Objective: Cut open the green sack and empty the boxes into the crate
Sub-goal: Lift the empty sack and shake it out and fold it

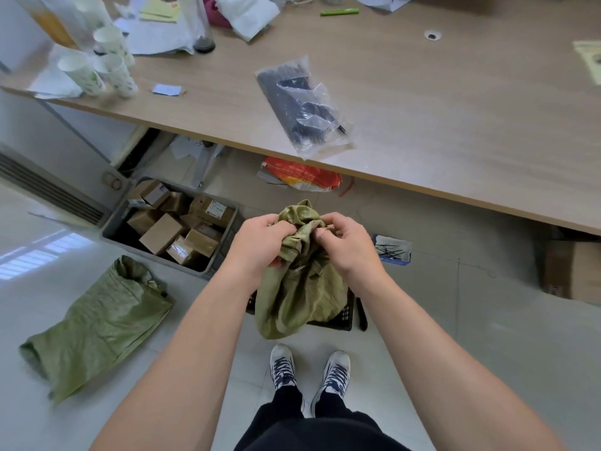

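Nearest to the camera, above the person's two shoes (309, 374) on the pale floor (455, 336), the green sack (299, 294) hangs in the air. Both hands grip its gathered neck from the two sides. The left hand (260, 242) has its fingers (278, 227) curled tight into the bunched cloth, and the right hand (344, 242) has its fingers closed on the knot area of the neck. I judge that they hold it so high to keep the neck steady while the closure is worked open; no cutting tool is visible in either hand.

The sack's long axis is close to vertical. Its neck points up and a little away from the person, and its rounded bottom points down, over a dark basket (338, 317) that stands on the floor just under it. Whether it touches the basket I cannot tell.

To the left, a second green sack (94, 323) lies flat and limp on the floor, so it is probably empty already.

Farther, left of the hands, the grey crate (208, 271) holds many brown boxes (161, 232) in a loose pile. It stands near, probably so that the sack can be tipped into it with a short move.

Beyond, the table (439, 109) carries a clear bag of black ties (302, 102) and paper cups (97, 70).
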